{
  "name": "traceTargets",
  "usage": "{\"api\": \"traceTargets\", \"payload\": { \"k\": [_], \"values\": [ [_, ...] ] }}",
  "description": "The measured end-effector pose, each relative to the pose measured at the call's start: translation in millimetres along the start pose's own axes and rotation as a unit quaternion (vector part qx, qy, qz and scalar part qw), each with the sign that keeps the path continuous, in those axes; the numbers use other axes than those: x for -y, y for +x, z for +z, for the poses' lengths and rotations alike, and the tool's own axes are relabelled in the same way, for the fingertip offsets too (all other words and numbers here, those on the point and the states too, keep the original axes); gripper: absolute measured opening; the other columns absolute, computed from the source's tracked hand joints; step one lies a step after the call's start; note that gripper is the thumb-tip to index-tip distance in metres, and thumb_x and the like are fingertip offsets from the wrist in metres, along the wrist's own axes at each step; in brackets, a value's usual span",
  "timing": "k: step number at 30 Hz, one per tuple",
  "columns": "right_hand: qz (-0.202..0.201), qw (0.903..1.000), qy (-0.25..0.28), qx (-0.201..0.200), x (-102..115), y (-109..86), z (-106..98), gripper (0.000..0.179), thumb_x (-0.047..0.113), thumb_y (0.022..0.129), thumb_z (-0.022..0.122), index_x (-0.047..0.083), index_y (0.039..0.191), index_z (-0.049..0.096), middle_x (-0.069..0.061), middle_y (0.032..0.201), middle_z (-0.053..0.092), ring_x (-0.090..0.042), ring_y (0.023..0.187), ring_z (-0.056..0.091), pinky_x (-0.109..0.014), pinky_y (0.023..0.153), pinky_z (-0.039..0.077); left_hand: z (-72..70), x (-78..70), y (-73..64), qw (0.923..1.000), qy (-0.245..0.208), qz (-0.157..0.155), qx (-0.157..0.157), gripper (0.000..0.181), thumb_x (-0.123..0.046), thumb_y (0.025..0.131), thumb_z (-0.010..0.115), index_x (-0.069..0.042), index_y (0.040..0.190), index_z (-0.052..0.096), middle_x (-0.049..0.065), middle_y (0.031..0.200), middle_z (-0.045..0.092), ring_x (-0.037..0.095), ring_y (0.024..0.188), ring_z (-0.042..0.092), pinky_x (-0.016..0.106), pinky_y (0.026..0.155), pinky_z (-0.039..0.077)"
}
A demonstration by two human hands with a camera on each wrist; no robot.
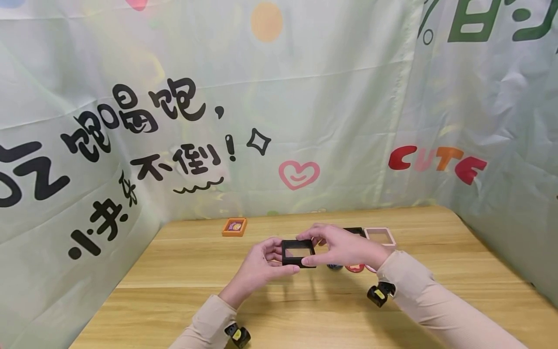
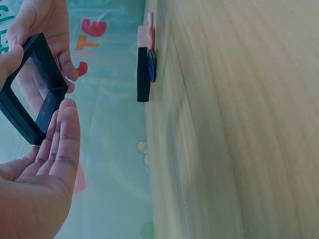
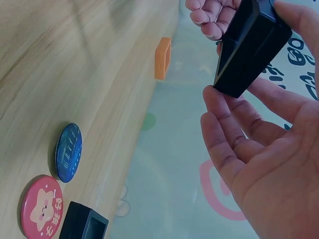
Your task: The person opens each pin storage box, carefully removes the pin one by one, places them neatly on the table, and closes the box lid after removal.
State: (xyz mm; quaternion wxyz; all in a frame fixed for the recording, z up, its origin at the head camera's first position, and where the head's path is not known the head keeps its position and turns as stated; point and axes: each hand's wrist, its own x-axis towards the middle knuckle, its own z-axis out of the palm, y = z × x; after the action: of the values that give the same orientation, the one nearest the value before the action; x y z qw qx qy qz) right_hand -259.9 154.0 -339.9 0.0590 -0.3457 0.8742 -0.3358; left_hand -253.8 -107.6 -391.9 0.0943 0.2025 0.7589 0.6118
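A small black square display frame with a see-through middle is held up above the table between both hands. My left hand grips its left side, the thumb along the near edge and the fingers bent behind. From the other side my right hand pinches the frame, thumb on the near edge and fingertips on the far edge. In the right wrist view the black frame shows its thick outer side. The left wrist view looks through the tilted black frame at part of the right hand. No badge shows inside it.
An orange frame with a purple and yellow piece inside lies at the back left. Beyond the right hand are a second black frame and a pale pink frame. Near them lie a blue badge and a pinkish-red star badge.
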Motion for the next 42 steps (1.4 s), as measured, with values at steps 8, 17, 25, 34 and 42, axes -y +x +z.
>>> {"api": "traceTargets", "payload": {
  "k": [8,17,25,34,42],
  "values": [
    [0.006,1.0,-0.001,0.002,2.2,-0.8,-0.1,0.064,0.05,0.096,0.079,0.012,0.146,0.065,-0.001,0.126,0.067,-0.026,0.12,0.068,-0.058,0.104,0.054,-0.1,-1.1,-0.2,1.0,0.003,0.0,0.001,0.062,-0.017,0.085,0.093,-0.002,0.136,0.062,0.017,0.121,0.071,0.017,0.1,0.071,0.022,0.091,0.062],
    [0.012,0.9999,-0.011,0.002,1.3,-1.0,1.0,0.066,0.052,0.095,0.079,0.014,0.147,0.064,-0.002,0.129,0.066,-0.028,0.122,0.066,-0.052,0.1,0.055,-0.2,-1.9,-0.7,1.0,0.002,0.0,0.0,0.06,-0.015,0.084,0.094,0.0,0.133,0.063,0.014,0.116,0.073,0.017,0.098,0.071,0.025,0.091,0.062],
    [0.007,0.9999,-0.012,0.001,-0.2,-0.8,1.0,0.066,0.051,0.095,0.08,0.013,0.147,0.064,-0.002,0.13,0.066,-0.03,0.124,0.067,-0.046,0.099,0.055,-0.3,-1.3,-0.1,1.0,0.003,-0.002,-0.005,0.07,-0.015,0.083,0.094,0.001,0.142,0.059,0.015,0.119,0.073,0.018,0.101,0.072,0.022,0.091,0.061],
    [-0.006,0.9998,-0.021,-0.003,-1.5,-0.7,3.1,0.066,0.048,0.093,0.082,0.011,0.146,0.065,-0.002,0.128,0.067,-0.026,0.12,0.067,-0.046,0.097,0.056,-0.9,0.0,-0.3,0.9999,-0.007,-0.009,-0.004,0.069,-0.014,0.083,0.095,0.002,0.14,0.06,0.016,0.117,0.074,0.017,0.099,0.071,0.023,0.088,0.062],
    [-0.001,1.0,-0.007,0.004,-4.3,1.9,3.1,0.069,0.042,0.091,0.085,0.005,0.145,0.064,-0.003,0.131,0.067,-0.016,0.113,0.064,-0.046,0.108,0.056,0.2,-0.2,0.9,0.9999,0.003,-0.007,-0.013,0.075,-0.016,0.083,0.094,0.003,0.145,0.057,0.016,0.119,0.073,0.017,0.1,0.072,0.024,0.091,0.062]
  ]
}}
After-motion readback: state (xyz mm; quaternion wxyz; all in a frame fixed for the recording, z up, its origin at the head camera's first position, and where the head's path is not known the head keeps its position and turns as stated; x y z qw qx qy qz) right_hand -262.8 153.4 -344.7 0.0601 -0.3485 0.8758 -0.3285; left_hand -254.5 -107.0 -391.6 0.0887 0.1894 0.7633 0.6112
